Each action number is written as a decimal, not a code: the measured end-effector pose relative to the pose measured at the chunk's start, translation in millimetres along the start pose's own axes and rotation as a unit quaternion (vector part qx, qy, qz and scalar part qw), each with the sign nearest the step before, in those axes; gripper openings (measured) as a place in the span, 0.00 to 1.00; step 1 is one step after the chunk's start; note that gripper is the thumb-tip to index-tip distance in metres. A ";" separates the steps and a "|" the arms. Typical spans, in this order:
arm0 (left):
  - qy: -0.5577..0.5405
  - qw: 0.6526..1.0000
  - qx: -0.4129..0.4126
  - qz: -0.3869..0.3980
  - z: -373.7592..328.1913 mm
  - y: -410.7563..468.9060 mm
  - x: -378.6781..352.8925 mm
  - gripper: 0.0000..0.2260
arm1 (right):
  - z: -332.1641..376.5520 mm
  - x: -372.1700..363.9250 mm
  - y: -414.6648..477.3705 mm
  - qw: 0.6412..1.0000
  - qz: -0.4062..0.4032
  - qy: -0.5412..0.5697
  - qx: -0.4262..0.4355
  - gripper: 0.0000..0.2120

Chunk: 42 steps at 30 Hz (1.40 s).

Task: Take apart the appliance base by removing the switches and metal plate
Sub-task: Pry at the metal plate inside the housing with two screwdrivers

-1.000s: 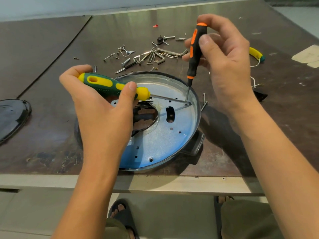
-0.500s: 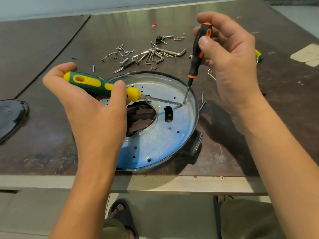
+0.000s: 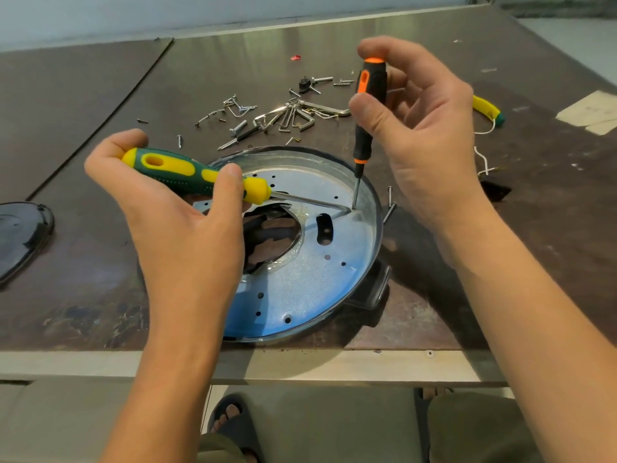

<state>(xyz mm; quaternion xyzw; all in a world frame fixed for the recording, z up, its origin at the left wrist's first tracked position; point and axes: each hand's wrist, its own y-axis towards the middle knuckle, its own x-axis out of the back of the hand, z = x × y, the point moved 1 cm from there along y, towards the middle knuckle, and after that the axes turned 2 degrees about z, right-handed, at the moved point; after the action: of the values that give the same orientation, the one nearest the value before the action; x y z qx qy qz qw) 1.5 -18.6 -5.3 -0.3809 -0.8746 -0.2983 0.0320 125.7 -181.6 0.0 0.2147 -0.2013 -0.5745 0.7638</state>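
The round appliance base point(image 3: 374, 285) lies at the table's near edge, with its shiny metal plate point(image 3: 300, 289) facing up and a large hole in the middle. My left hand point(image 3: 177, 228) grips a green-and-yellow screwdriver point(image 3: 187, 173) held nearly flat, its shaft reaching right across the plate. My right hand point(image 3: 417, 128) holds a black-and-orange screwdriver point(image 3: 367, 108) upright. Both tips meet at one spot near the plate's right rim. No switch is visible.
Loose screws, hex keys and small metal parts point(image 3: 287, 115) are scattered behind the base. A black plastic cover point(image 3: 20, 235) lies at the far left. Another yellow-handled tool point(image 3: 485, 110) and a white wire point(image 3: 482, 160) lie to the right. Two screws point(image 3: 390, 202) rest beside the rim.
My left hand first drew left with the green screwdriver, then came back a little. The right hand shifted its fingers on the orange handle. Both tips stayed at the same spot.
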 end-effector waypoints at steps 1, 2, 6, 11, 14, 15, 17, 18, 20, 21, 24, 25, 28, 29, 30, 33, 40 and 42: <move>-0.020 1.000 0.011 -0.001 1.9 0.3 0.4 0.07 | -0.6 -0.6 0.2 1.000 0.006 0.002 0.002 0.18; -0.020 1.000 0.019 -0.010 3.0 0.3 1.0 0.09 | -0.7 -1.0 0.0 1.000 0.014 0.014 0.000 0.18; 0.018 0.999 0.042 -0.022 8.4 1.5 3.0 0.18 | 0.2 -1.6 -1.3 0.997 0.023 0.068 -0.020 0.17; 0.011 0.999 0.032 -0.022 4.7 1.9 3.5 0.17 | 0.5 -3.1 -0.1 1.000 -0.013 -0.002 0.019 0.15; 0.019 0.999 0.028 -0.024 5.1 1.3 3.7 0.18 | -0.8 1.0 1.0 1.000 0.001 0.025 0.008 0.15; 0.018 0.999 0.029 -0.021 4.2 1.8 3.9 0.18 | -0.5 2.9 1.0 0.999 0.002 0.033 0.000 0.16; 0.024 0.999 0.033 -0.019 4.5 2.0 3.8 0.18 | -0.3 4.7 0.5 0.999 -0.001 0.042 -0.011 0.15; 0.023 0.999 0.034 -0.020 4.6 2.0 3.8 0.18 | -0.1 4.4 0.4 0.999 -0.005 0.037 -0.011 0.14; 0.024 0.999 0.037 -0.027 3.7 1.7 3.9 0.18 | 0.9 3.7 0.9 1.000 -0.017 0.009 0.000 0.13; 0.025 0.999 0.037 -0.028 3.9 1.5 4.1 0.18 | 1.2 4.0 1.4 1.000 -0.021 -0.005 0.008 0.14; 0.026 0.999 0.040 -0.026 4.0 1.5 4.8 0.18 | 0.8 6.9 1.9 1.000 -0.006 -0.008 0.006 0.15; 0.027 0.998 0.041 -0.025 4.2 1.7 5.1 0.19 | 0.8 8.4 1.9 1.000 -0.001 0.002 -0.003 0.15; 0.032 0.998 0.046 -0.022 4.7 2.0 4.6 0.19 | 1.6 8.4 1.9 1.000 -0.007 0.013 -0.022 0.14; 0.033 0.998 0.049 -0.022 4.7 2.2 4.4 0.19 | 1.9 6.9 1.5 1.000 -0.010 0.003 -0.018 0.13; 0.033 0.998 0.050 -0.021 5.0 2.3 4.3 0.19 | 2.1 5.6 1.3 1.000 -0.013 -0.012 -0.009 0.13; 0.034 0.998 0.050 -0.020 6.0 2.8 4.3 0.18 | 0.4 5.9 2.2 0.999 -0.018 -0.033 0.014 0.14; 0.019 0.999 0.047 -0.011 6.3 2.9 4.2 0.18 | 0.6 7.6 2.0 0.999 -0.025 0.024 -0.011 0.12; 0.018 0.999 0.044 -0.014 6.1 3.3 4.6 0.18 | 1.6 6.7 2.5 0.999 -0.030 -0.021 0.014 0.13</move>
<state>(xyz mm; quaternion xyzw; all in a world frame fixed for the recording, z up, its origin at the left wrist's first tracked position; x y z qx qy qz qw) 1.6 -10.6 -7.3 -0.3617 -0.8913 -0.2666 0.0604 128.6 -187.6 3.2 0.2189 -0.2187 -0.5985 0.7390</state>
